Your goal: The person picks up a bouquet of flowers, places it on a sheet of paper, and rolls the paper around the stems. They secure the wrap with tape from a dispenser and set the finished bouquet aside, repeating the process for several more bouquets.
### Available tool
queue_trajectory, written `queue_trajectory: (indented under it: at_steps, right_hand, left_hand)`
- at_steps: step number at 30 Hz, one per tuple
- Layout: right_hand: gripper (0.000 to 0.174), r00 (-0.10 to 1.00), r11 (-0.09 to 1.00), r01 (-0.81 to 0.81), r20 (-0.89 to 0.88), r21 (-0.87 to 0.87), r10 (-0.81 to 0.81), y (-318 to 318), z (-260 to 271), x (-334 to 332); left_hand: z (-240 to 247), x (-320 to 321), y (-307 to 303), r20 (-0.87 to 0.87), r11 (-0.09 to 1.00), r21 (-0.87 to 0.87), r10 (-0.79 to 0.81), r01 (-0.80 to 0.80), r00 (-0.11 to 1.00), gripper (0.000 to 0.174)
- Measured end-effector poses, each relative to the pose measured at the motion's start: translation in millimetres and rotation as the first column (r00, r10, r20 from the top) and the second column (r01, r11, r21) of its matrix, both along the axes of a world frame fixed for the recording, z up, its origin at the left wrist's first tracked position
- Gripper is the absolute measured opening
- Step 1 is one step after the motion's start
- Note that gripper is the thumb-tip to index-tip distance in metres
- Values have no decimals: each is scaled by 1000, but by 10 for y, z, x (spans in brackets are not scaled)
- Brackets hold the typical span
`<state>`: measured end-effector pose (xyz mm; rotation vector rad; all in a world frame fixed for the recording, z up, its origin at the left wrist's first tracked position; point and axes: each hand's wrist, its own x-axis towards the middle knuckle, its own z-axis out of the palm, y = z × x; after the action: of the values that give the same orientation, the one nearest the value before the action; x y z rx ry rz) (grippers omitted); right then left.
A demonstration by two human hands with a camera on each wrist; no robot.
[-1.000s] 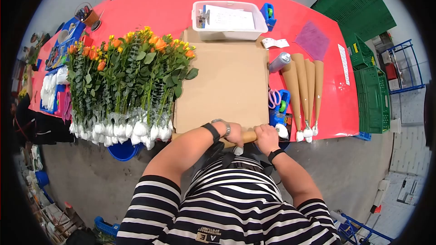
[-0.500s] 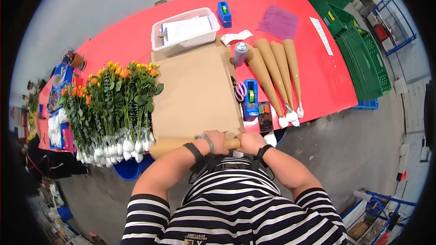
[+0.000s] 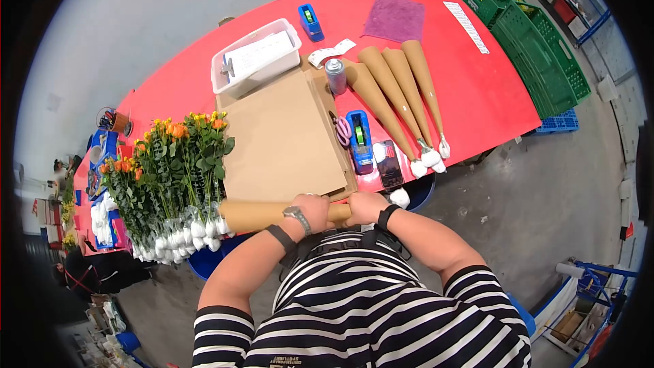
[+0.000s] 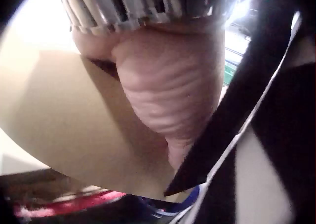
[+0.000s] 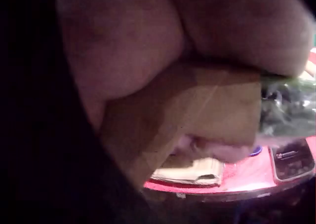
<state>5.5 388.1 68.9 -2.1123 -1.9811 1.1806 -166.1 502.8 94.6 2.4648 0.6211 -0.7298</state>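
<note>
At the near edge of the red table, two hands grip a brown paper cone held crosswise in front of a striped shirt.
The left hand closes over the middle of the cone, its palm against the paper in the left wrist view, though its fingertips are hidden; the wide end reaches out past it toward the flower bunches. The right hand has its fingers curled round the narrow end, with the paper running between the upper part of the hand and the fingertips below. Beyond the paper's edge, clear plastic shows in the right wrist view, and a white bundle sits just beside that hand. The brown sheets lie beyond both hands.
</note>
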Motion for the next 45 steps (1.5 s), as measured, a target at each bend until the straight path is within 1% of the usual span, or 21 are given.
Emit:
queue_trajectory:
  at_steps: [1, 3, 6, 7, 9, 11, 12, 13, 15, 17, 19, 21, 23, 25, 27, 29, 31, 38, 41, 43, 45]
  right_hand:
    - [40, 1000, 1000, 3, -2, 2, -3, -37, 9, -5]
    - [40, 996, 969, 86, 17, 232, -93, -122, 7, -27]
    - [36, 995, 896, 38, 67, 442, -76, -147, -180, -3]
    - [34, 995, 834, -32, 94, 551, -24, -125, -209, 19]
    - [39, 995, 878, -29, 96, 478, -19, -91, -189, -8]
    - [51, 1000, 985, 22, -20, 172, -19, -45, -27, -1]
    - [59, 985, 996, -5, -170, -91, -10, 29, -55, 32]
    - [59, 985, 996, -3, -171, -91, -13, 16, -117, 25]
    - [59, 978, 1000, 0, -206, 14, 3, -36, -174, -18]
    - [60, 994, 976, 35, -110, 214, -12, -128, -152, -93]
    - [56, 998, 852, -62, 55, 519, 38, -75, -217, -142]
    - [48, 995, 895, -86, 85, 437, 54, -19, -270, -102]
    - [45, 914, 957, -120, -405, -266, 2, 124, -340, -31]
    - [47, 863, 868, -125, -485, -480, -143, 118, -331, 54]
    - [42, 804, 985, 129, -593, 114, -37, 64, -461, 144]
    - [33, 682, 760, 599, -657, 252, -320, 238, -683, 429]
    - [32, 544, 489, 837, -466, 244, -698, 367, -755, 784]
    - [42, 337, 292, 940, -584, 174, -738, 744, -1658, 751]
    - [41, 319, 264, 947, -615, 183, -721, 564, -1211, 654]
    - [33, 483, 306, 866, -499, 396, -719, 216, -1052, 505]
    - [26, 212, 290, 957, -663, -8, -718, 1, -1247, 393]
  left_hand:
    - [40, 13, -53, 67, 966, 234, -126, 107, 990, 70]
    - [140, 110, 9, 38, 964, 243, -124, 111, 992, 68]
    - [41, 67, 181, -233, 934, -312, 100, -171, 967, 73]
    - [14, 61, 171, -234, 935, -310, 101, -173, 967, 73]
    - [-4, 39, 125, -216, 973, -201, 64, -109, 974, 74]
    - [198, 80, -13, -229, 998, 3, 68, -69, 971, 74]
    - [217, 84, -43, -159, 992, 116, -36, 55, 987, 73]
    - [241, 101, -61, -100, 957, 236, -149, 169, 984, 72]
    - [299, 122, -31, -138, 956, 217, -172, 199, 975, 61]
    - [325, 101, 44, -299, 999, -51, -17, 2, 954, 54]
    - [296, 24, 2, -239, 1000, -8, 7, -9, 971, 53]
    - [248, -41, -47, -181, 999, 33, 30, -24, 983, 52]
    - [203, -95, -76, -20, 954, 234, -186, 185, 982, 56]
    - [167, -148, -83, -29, 963, 203, -173, 175, 985, 56]
    - [144, -231, -88, -41, 975, 164, -144, 149, 989, 56]
    - [186, -407, -58, -32, 988, 152, 33, -28, 999, 52]
    - [221, -624, -53, -62, 985, 151, 96, -86, 993, 50]
    - [502, -901, -115, -16, 899, 208, 398, -386, 917, 55]
    - [506, -937, -110, 97, 852, 215, 468, -477, 879, 54]
    - [508, -912, -74, 118, 844, 212, 478, -492, 870, 52]
    - [531, -862, -39, 156, 825, 209, 502, -525, 851, 49]
